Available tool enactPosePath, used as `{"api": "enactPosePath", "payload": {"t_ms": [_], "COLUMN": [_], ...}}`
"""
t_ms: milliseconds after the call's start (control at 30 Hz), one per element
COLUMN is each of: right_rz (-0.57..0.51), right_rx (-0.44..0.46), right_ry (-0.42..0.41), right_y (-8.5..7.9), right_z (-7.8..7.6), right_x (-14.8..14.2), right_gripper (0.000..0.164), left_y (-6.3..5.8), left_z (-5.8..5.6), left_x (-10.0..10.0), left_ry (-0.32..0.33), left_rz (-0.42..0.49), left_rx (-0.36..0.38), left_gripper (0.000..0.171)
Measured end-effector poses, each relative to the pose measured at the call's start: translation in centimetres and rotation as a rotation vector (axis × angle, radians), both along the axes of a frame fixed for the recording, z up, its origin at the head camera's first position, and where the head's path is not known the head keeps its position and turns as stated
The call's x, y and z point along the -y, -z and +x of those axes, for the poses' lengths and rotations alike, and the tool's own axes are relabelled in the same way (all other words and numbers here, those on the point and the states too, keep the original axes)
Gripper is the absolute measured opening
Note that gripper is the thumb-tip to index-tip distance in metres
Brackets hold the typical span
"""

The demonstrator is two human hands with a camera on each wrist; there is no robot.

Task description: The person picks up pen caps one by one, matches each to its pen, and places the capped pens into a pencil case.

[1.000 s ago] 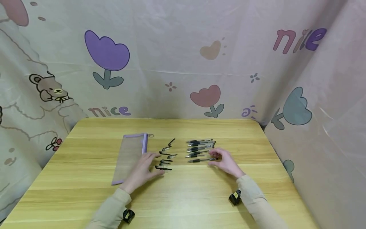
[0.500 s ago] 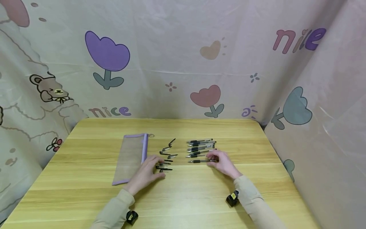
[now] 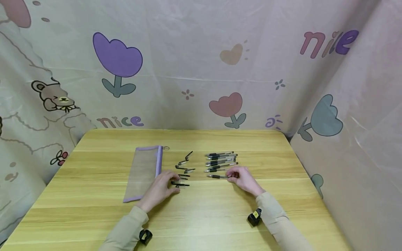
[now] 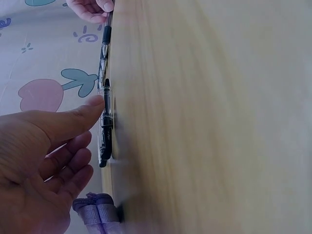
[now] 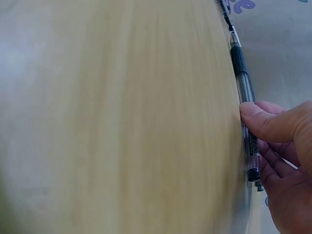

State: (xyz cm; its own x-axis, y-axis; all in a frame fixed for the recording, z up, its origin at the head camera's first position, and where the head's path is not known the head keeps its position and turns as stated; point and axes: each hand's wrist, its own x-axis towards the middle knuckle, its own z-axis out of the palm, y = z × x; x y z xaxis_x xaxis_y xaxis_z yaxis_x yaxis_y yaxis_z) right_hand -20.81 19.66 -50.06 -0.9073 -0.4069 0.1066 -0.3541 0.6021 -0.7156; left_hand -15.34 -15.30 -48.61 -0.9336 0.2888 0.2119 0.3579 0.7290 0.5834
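On the table, my right hand (image 3: 243, 177) pinches the nearest pen (image 5: 247, 90) between thumb and fingers near its rear end. This pen has a clear barrel and a black grip. Beyond it lie several similar pens (image 3: 220, 162) in a row. My left hand (image 3: 160, 190) is at the near end of a column of black-and-clear pen caps (image 3: 183, 185). Its thumb and index finger are spread around the nearest caps. The left wrist view shows the thumb tip against a cap (image 4: 106, 141), the other fingers loosely bent; the index fingertip is hidden there.
A see-through zip pouch (image 3: 142, 170) with purple edging lies left of the caps, partly behind my left hand. Its zip has a ring pull (image 3: 166, 148). The wooden table (image 3: 201, 216) meets a printed curtain (image 3: 176, 69) at the back and sides.
My right hand has come down on the nearest pen, its fingers closing around the rear end. My left hand has moved slightly right, thumb and index finger drawing closer around the nearest caps.
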Motion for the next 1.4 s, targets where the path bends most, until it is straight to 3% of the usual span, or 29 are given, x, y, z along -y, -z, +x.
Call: {"api": "enactPosePath", "payload": {"t_ms": [367, 633, 867, 1400], "right_rz": [0.002, 0.062, 0.071, 0.071], "right_rx": [-0.018, 0.003, 0.004, 0.004], "right_ry": [-0.016, -0.041, -0.053, -0.028], "right_y": [-0.6, -1.5, -1.9, -1.4], "right_z": [0.6, 1.3, 1.5, 1.5], "right_x": [0.0, 0.0, 0.1, 0.0], "right_gripper": [0.018, 0.020, 0.020, 0.019], "left_y": [0.1, -0.1, 0.0, -0.2], "left_z": [0.1, -0.1, 0.0, -0.1], "left_x": [0.1, -0.2, -0.9, -1.8], "left_ry": [0.024, 0.068, 0.045, 0.004], "left_rz": [0.020, -0.023, -0.060, -0.109], "left_rx": [-0.008, 0.023, 0.027, -0.047], "left_gripper": [0.033, 0.025, 0.022, 0.017]}}
